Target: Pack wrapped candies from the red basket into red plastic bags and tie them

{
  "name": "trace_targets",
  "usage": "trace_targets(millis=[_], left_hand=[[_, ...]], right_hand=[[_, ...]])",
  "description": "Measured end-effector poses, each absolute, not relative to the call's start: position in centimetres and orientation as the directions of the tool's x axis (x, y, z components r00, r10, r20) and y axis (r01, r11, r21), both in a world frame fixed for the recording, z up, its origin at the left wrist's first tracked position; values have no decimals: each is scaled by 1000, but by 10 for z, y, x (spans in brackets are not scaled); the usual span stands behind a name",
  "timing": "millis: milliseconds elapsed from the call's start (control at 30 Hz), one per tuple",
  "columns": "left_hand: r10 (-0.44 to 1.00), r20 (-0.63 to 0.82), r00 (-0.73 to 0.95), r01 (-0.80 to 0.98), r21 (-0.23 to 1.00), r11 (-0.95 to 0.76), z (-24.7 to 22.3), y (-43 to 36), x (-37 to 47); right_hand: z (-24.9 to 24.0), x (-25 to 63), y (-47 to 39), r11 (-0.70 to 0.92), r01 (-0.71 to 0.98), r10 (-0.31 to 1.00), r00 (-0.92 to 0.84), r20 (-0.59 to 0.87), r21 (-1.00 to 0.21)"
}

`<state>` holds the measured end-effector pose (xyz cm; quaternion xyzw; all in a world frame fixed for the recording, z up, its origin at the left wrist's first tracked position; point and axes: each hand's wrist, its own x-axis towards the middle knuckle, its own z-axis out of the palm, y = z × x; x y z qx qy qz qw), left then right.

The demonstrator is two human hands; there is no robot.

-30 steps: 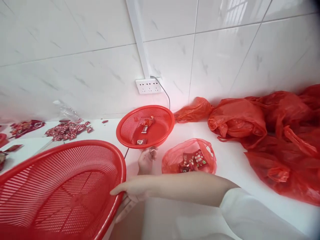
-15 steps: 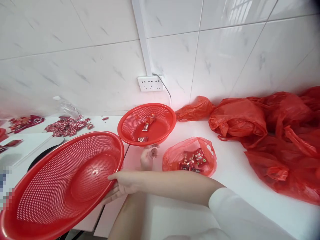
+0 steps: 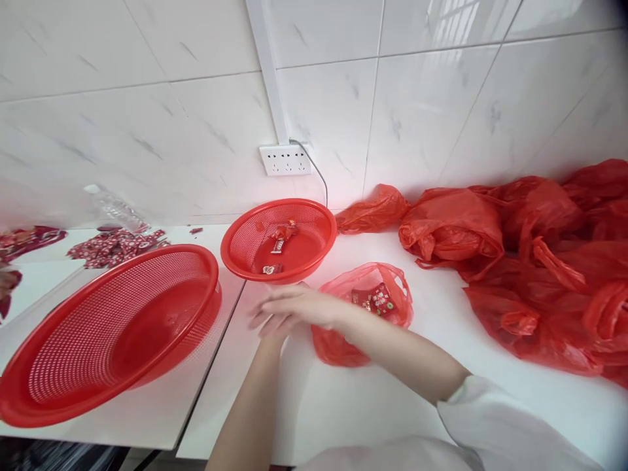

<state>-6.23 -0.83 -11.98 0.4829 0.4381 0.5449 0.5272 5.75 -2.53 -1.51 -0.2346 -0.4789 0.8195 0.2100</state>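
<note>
Now that the large basket [image 3: 161, 314], just released, rests on the tabletop [image 3: 314, 418] left of the grip, the right hand [image 3: 294, 306] is free, blurred, fingers loosely spread, crossing above the left hand [image 3: 277, 332], mostly hidden, its grip impossible to tell. Just beyond them, a smaller basket [image 3: 307, 254] holds a few wrapped pieces [image 3: 279, 246]; just right, a red bag [image 3: 338, 347] holds wrapped packets [image 3: 383, 299].

Bright, soft light; barred white glare on a glossy wall tile [image 3: 449, 25]; right hand [image 3: 293, 306] motion-blurred; upper-right corner darkened.
</note>
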Motion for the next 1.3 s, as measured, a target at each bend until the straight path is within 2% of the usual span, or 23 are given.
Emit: trace_targets(millis=[33,100,167,233,300,400,500,567,600,667,733,833,900,967,1100,1200,1300], left_hand=[[997,62,52,-111,992,-56,-115,-13,-61],[986,59,155,40,997,-66,-104,-22,-58],[958,72,276,231,963,-139,-95,-30,-55],[921,69,384,394,890,-231,-89,-35,-54],[899,38,436,475,838,-266,-88,-37,-55],[888,-54,457,538,812,-227,-91,-35,-61],[886,-112,451,514,843,-155,-97,-29,-67],[914,-74,400,446,886,-123,-100,-23,-68],[933,-45,358,396,912,-108,-101,-20,-68],[964,-14,264,232,971,-50,-102,-16,-67],[978,-55,203,-21,998,61,-101,-12,-66],[968,-132,213,-395,895,209,-101,-11,-63],[961,-137,242,-531,810,249,-102,-13,-57],[956,-128,265,-575,775,263,-104,-16,-48],[966,-79,245,-519,831,200,-107,-24,-31],[975,14,221,-441,893,87,-104,-30,-24],[954,101,282,-352,936,5,-100,-36,-22]], right_hand=[[-9,81,-23,-392,-145,613,-778,-140,-909],[1,125,-20,-67,-153,777,-627,45,-986],[9,164,-21,134,-47,872,-470,140,-990],[12,196,-24,239,132,916,-359,178,-962],[11,219,-26,234,400,947,-302,114,-886],[-2,236,-21,45,757,975,-175,-137,-652],[-21,241,-9,-153,908,949,26,-313,-389],[-30,245,-2,-191,927,935,71,-349,-323],[-33,248,-1,-179,922,934,49,-354,-344],[-32,256,0,-119,876,942,-50,-332,-467],[-26,262,-4,-30,766,961,-154,-228,-642],[-13,258,-14,129,451,972,-232,24,-883],[-8,243,-21,205,280,957,-259,132,-938],[-8,222,-26,238,276,939,-311,148,-931],[-21,183,-34,279,476,890,-454,38,-834],[-31,168,-38,275,592,891,-452,-29,-757],[-36,162,-38,247,625,910,-411,-44,-740]])
